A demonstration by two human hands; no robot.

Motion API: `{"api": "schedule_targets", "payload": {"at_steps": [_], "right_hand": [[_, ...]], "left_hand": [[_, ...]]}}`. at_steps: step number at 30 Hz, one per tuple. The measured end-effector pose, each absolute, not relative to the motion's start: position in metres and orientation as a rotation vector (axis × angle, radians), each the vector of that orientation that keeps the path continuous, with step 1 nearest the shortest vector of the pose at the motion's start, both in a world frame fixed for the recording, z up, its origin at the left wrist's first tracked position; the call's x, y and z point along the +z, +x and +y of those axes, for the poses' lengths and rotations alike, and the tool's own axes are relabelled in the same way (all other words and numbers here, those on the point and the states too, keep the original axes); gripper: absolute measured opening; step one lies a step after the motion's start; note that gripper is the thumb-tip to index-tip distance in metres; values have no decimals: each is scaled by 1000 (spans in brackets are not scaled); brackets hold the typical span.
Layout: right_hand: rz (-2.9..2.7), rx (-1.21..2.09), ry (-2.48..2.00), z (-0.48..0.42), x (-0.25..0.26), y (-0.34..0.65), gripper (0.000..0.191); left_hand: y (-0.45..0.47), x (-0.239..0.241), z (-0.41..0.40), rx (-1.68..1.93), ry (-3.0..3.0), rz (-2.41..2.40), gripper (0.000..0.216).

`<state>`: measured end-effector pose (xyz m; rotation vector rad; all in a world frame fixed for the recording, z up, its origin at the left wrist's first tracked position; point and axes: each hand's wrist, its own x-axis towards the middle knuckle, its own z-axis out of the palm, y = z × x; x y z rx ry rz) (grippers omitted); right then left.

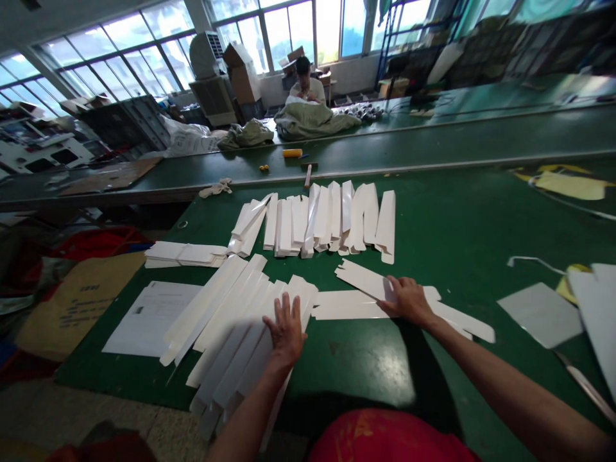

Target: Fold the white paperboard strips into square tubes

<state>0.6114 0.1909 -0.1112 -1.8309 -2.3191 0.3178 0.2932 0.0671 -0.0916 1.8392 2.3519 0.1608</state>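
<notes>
My left hand (286, 328) lies flat with fingers spread on a fanned pile of long white flat card strips (226, 327) at the near edge of the green table (447, 231). My right hand (407, 299) rests open, palm down, on a few loose white card pieces (366, 292) just to the right of that pile. Farther back on the table stands a row of folded white card pieces (322, 221), leaning against each other. A small banded stack of white card (185, 254) lies at the left.
A printed white sheet (149, 317) lies at the table's left corner. White and yellow scraps (543, 311) lie at the right. A brown carton (72, 305) sits on the floor at left. A person (304, 80) sits far back behind a second long green table (385, 151).
</notes>
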Motion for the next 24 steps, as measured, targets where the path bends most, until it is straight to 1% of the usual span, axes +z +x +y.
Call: {"api": "schedule_targets", "payload": {"at_steps": [2,4,6,9,11,12,15,18,19,20,22,24], "right_hand": [[-2296,335,-1780,189,-100,620,66],[-2324,405,-1664,180,-84,620,65],[-2358,605,-1434,164,-66,613,65],[-2287,999,-1060,136,-44,593,64],[-2193,1140,-953,119,-36,575,64],[-2152,1159,-944,112,-35,566,65],[-2046,1048,-1039,95,-38,541,68],[-2008,850,-1122,88,-41,524,54],[-2005,807,-1137,88,-41,521,49],[-1989,771,-1170,90,-39,519,46],[-1935,735,-1298,95,-34,517,46],[-1908,760,-1432,102,-28,518,49]], "left_hand": [[293,-82,76,585,1640,2249,93],[302,-67,85,867,1459,2039,98],[317,-52,93,943,1417,1851,97],[343,-29,99,1207,1217,1388,83],[356,-13,100,1394,993,1074,84],[360,-4,99,1451,909,998,85],[370,23,96,1493,856,1039,81],[375,44,91,1487,916,1117,80],[375,50,90,1478,943,1133,74],[375,55,88,1461,959,1138,62],[374,64,86,1434,947,1109,41],[371,73,84,1454,920,1077,35]]}}
